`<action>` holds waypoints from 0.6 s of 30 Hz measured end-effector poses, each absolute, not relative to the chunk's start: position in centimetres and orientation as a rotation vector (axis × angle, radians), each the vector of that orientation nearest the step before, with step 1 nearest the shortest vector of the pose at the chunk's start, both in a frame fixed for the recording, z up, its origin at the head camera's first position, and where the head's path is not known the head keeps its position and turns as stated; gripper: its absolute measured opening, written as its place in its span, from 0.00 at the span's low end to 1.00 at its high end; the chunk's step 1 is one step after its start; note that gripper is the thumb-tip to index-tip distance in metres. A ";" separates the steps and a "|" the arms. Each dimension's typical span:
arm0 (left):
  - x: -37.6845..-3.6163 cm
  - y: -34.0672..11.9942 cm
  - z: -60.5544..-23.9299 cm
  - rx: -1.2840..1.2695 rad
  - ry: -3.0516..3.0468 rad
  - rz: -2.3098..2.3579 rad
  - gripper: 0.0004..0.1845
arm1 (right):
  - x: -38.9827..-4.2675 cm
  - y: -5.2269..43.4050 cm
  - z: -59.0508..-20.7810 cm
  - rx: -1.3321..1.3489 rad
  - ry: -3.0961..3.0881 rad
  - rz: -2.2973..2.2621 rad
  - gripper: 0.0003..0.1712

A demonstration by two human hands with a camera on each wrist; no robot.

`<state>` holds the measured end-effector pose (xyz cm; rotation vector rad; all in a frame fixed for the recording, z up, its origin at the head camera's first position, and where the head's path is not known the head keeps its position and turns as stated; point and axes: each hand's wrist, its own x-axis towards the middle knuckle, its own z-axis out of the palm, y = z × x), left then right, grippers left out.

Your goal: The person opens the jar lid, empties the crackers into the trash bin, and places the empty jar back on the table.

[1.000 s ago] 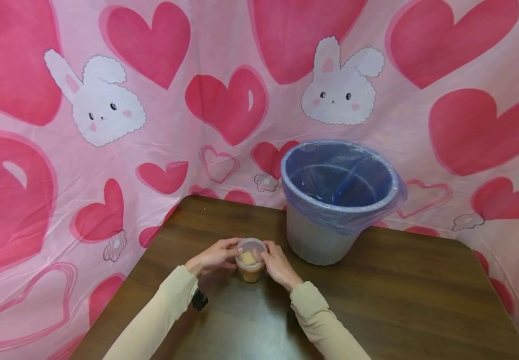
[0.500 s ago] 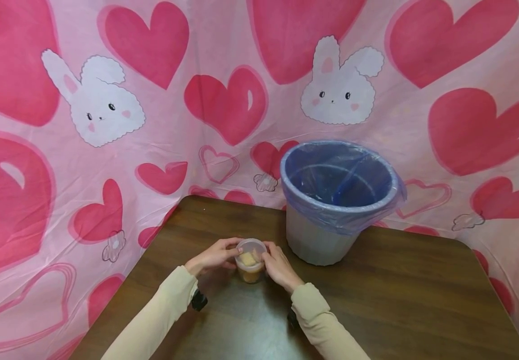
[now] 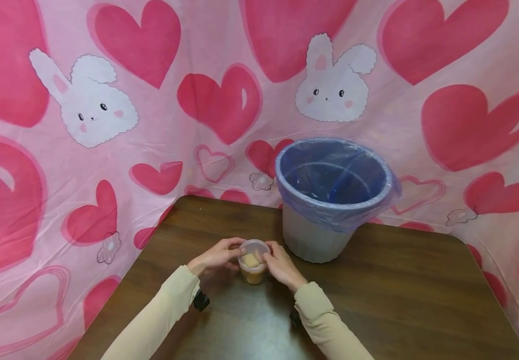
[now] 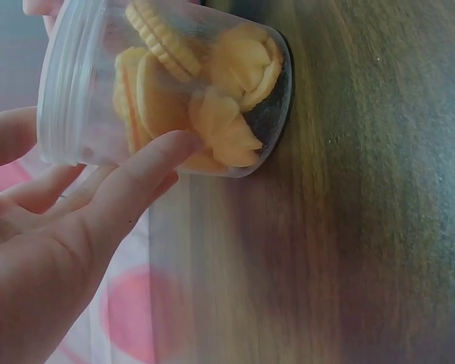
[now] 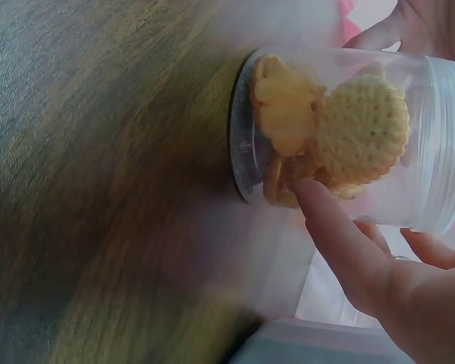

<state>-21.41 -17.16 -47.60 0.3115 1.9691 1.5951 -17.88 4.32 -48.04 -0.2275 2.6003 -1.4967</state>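
A small clear plastic jar (image 3: 253, 262) with a clear lid stands on the dark wooden table (image 3: 399, 295), full of yellow biscuits (image 4: 212, 91) (image 5: 341, 133). My left hand (image 3: 216, 257) holds the jar's left side, fingers curled round it (image 4: 129, 189). On the jar's right side, my right hand (image 3: 279, 265) grips it with fingers near the lid rim (image 5: 341, 227). Both sleeves are cream.
A grey bin (image 3: 313, 235) lined with a blue plastic bag (image 3: 333, 175) stands on the table just right of and behind the jar. A pink cloth with hearts and white rabbits (image 3: 88, 107) hangs behind and beside the table.
Hands and jar keep the same hold and place. Only the head camera has shifted slightly, so the scene slides a little left.
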 end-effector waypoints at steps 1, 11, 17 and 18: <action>-21.4 -17.1 -47.5 0.313 1.971 1.592 0.22 | -17.9 4.4 -48.0 -0.224 2.598 -1.497 0.24; -21.1 -16.4 -47.2 0.324 1.942 1.590 0.23 | -17.7 5.3 -47.6 -0.202 2.543 -1.502 0.22; -21.1 -15.9 -47.6 0.332 1.928 1.599 0.23 | -17.6 5.9 -47.6 -0.202 2.500 -1.527 0.22; -21.1 -15.9 -47.7 0.332 1.926 1.600 0.23 | -17.6 6.0 -47.6 -0.199 2.485 -1.539 0.22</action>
